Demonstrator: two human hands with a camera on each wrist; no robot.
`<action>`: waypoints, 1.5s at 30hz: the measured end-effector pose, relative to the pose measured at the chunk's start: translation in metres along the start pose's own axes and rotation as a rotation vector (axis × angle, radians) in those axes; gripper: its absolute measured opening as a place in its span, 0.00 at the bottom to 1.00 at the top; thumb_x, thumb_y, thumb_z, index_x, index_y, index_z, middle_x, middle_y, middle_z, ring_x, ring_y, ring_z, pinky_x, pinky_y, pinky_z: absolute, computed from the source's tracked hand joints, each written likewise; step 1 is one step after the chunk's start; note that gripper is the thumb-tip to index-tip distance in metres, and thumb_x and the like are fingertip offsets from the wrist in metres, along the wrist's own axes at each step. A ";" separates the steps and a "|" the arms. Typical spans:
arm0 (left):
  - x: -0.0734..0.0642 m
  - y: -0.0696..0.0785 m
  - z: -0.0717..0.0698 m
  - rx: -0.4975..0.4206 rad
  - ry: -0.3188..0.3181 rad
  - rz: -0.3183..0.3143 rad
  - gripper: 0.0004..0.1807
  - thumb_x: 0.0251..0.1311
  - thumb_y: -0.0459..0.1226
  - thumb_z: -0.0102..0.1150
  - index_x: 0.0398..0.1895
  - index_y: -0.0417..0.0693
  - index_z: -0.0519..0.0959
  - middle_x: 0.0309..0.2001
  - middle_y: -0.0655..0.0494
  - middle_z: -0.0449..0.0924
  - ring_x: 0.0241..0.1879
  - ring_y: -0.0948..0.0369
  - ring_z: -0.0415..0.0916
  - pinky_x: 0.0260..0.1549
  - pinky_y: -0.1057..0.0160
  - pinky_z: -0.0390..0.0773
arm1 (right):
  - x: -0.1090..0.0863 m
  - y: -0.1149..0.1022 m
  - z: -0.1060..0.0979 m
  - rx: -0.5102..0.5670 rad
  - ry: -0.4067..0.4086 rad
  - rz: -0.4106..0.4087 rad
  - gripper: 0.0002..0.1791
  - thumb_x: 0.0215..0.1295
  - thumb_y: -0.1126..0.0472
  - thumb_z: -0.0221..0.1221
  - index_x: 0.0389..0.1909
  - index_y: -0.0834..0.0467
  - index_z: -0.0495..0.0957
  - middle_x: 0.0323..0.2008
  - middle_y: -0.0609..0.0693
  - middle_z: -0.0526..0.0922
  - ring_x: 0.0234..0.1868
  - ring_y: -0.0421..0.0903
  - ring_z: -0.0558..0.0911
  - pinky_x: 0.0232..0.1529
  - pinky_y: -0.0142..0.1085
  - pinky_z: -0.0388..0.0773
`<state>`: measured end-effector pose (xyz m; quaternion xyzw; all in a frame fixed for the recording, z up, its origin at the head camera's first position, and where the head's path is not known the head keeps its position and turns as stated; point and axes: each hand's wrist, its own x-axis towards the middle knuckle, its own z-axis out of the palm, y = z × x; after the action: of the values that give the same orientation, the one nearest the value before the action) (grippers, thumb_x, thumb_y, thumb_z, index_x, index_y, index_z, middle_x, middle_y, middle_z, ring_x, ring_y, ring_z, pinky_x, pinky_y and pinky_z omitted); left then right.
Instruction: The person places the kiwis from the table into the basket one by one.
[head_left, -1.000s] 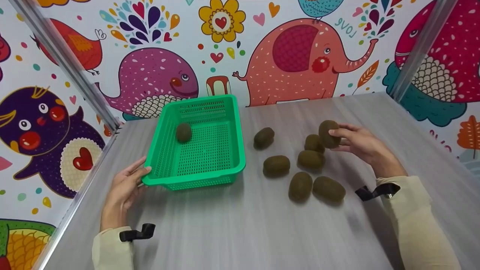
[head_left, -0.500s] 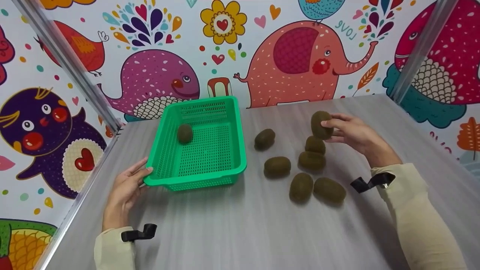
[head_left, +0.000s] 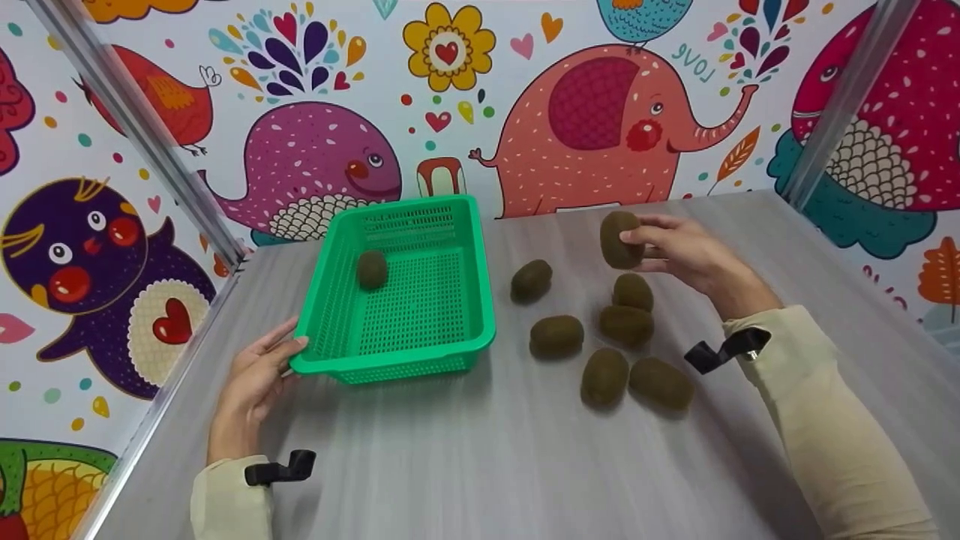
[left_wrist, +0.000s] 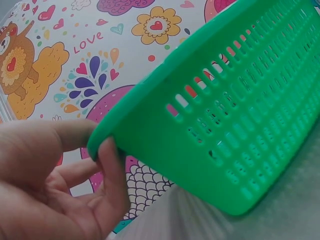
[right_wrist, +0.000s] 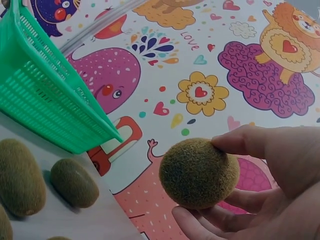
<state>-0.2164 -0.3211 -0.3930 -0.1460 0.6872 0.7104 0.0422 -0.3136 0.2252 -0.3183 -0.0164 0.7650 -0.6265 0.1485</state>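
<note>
A brown fuzzy kiwi (head_left: 619,240) is pinched between the thumb and fingers of my right hand (head_left: 686,251), raised above the table. In the right wrist view that same kiwi (right_wrist: 197,172) shows end-on. My left hand (head_left: 255,379) grips the near-left corner of a green plastic basket (head_left: 409,358), thumb over the rim and fingers beneath, as the left wrist view shows. One kiwi (head_left: 372,269) lies inside the basket toward the back left. Several kiwis, among them one by itself (head_left: 531,281) and one nearer (head_left: 556,337), lie on the table to the basket's right.
The grey wood-grain table (head_left: 450,465) meets a cartoon-printed back wall (head_left: 450,142). Metal posts (head_left: 142,142) stand at both back corners. Two kiwis touch each other below my right hand, and two more (head_left: 605,379) lie nearer the front.
My right hand has carried the held kiwi leftward and up, away from the others, toward the basket. The left hand keeps its hold on the basket corner.
</note>
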 end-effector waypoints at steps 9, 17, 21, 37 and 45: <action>0.002 0.000 0.000 0.017 0.013 -0.007 0.37 0.70 0.40 0.60 0.79 0.49 0.57 0.37 0.74 0.85 0.36 0.72 0.83 0.40 0.69 0.83 | 0.007 -0.012 0.013 0.009 -0.004 -0.014 0.36 0.70 0.50 0.62 0.73 0.57 0.61 0.64 0.54 0.69 0.64 0.55 0.74 0.57 0.37 0.81; 0.003 -0.002 0.000 0.001 0.000 0.005 0.38 0.71 0.38 0.59 0.79 0.48 0.55 0.37 0.75 0.84 0.36 0.73 0.82 0.39 0.69 0.82 | 0.015 -0.024 0.026 0.026 -0.023 -0.001 0.37 0.70 0.51 0.62 0.74 0.58 0.59 0.68 0.57 0.67 0.67 0.58 0.73 0.59 0.40 0.79; 0.002 -0.002 0.000 0.009 0.003 0.005 0.38 0.71 0.39 0.58 0.80 0.48 0.54 0.36 0.75 0.84 0.35 0.74 0.82 0.38 0.70 0.82 | 0.018 -0.027 0.033 0.049 -0.033 -0.007 0.36 0.71 0.52 0.61 0.74 0.58 0.60 0.66 0.57 0.69 0.65 0.58 0.75 0.58 0.40 0.80; 0.001 -0.001 0.000 0.007 0.001 0.012 0.36 0.72 0.38 0.57 0.79 0.48 0.55 0.37 0.75 0.84 0.35 0.74 0.82 0.38 0.71 0.82 | 0.037 -0.042 0.065 0.075 -0.073 0.024 0.33 0.70 0.55 0.61 0.73 0.57 0.62 0.65 0.58 0.71 0.64 0.56 0.77 0.59 0.41 0.80; 0.002 -0.002 0.000 0.002 -0.002 0.016 0.37 0.71 0.38 0.58 0.79 0.48 0.55 0.38 0.75 0.83 0.37 0.73 0.82 0.39 0.70 0.82 | 0.045 -0.048 0.081 0.051 -0.096 0.029 0.33 0.71 0.57 0.61 0.72 0.58 0.61 0.65 0.59 0.72 0.64 0.57 0.78 0.60 0.43 0.78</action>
<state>-0.2177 -0.3209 -0.3952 -0.1398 0.6890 0.7102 0.0373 -0.3440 0.1280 -0.2956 -0.0316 0.7410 -0.6420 0.1942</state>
